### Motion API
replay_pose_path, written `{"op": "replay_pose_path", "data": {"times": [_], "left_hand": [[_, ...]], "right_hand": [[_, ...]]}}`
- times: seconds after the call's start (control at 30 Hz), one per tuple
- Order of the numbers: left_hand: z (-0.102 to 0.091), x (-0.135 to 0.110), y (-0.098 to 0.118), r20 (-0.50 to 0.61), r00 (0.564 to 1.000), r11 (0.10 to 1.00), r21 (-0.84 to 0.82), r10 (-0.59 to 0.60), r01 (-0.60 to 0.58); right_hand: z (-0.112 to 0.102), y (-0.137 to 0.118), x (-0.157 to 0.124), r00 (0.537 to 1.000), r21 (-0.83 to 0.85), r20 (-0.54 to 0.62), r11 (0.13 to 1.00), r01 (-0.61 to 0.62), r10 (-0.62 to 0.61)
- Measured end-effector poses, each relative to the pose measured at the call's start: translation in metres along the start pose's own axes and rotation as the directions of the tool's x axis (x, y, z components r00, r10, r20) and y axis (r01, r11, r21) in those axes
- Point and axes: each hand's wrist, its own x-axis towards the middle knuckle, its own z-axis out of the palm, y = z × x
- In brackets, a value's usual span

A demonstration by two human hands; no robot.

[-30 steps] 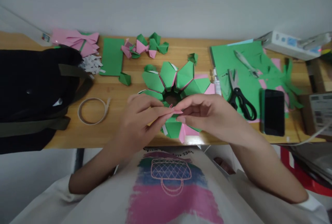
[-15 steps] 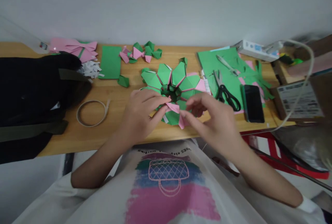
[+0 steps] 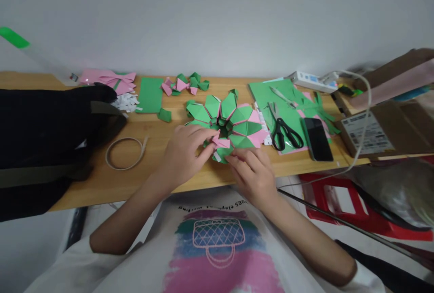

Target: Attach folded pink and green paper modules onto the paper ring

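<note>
A ring of folded green and pink paper petals, like a flower (image 3: 213, 106), lies on the wooden table in front of me. My left hand (image 3: 185, 153) pinches a small pink folded paper piece (image 3: 223, 142) between thumb and fingers over its near side. Below that piece is a green paper petal (image 3: 224, 153) with a small white strip (image 3: 217, 156) on it. My right hand (image 3: 254, 173) has its thumb and fingertips closed at the right edge of this petal. Exactly how much paper lies between those fingertips is partly hidden.
Black-handled scissors (image 3: 286, 134) and a phone (image 3: 318, 139) lie to the right on green paper sheets (image 3: 262, 92). A tape roll (image 3: 108, 157) is at left, near a black bag (image 3: 44, 134). Small folded pieces (image 3: 195, 82) sit behind the flower. A power strip (image 3: 313, 81) stands by the wall.
My right hand has moved left and down, its fingers now closing at the near petal. The left hand keeps its pinch on the pink piece, which has turned slightly. The view has shifted.
</note>
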Motion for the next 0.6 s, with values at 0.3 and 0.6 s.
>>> {"op": "replay_pose_path", "data": {"times": [0.3, 0.6], "left_hand": [[0.001, -0.028, 0.008, -0.018, 1.0, 0.998, -0.068, 0.012, -0.013], [0.001, -0.033, 0.012, 0.001, 1.0, 1.0, -0.021, -0.01, 0.01]], "right_hand": [[0.004, -0.003, -0.011, 0.996, 0.023, -0.058, 0.998, -0.061, 0.062], [0.002, -0.004, -0.013, 0.993, 0.057, -0.045, 0.993, -0.106, 0.109]]}}
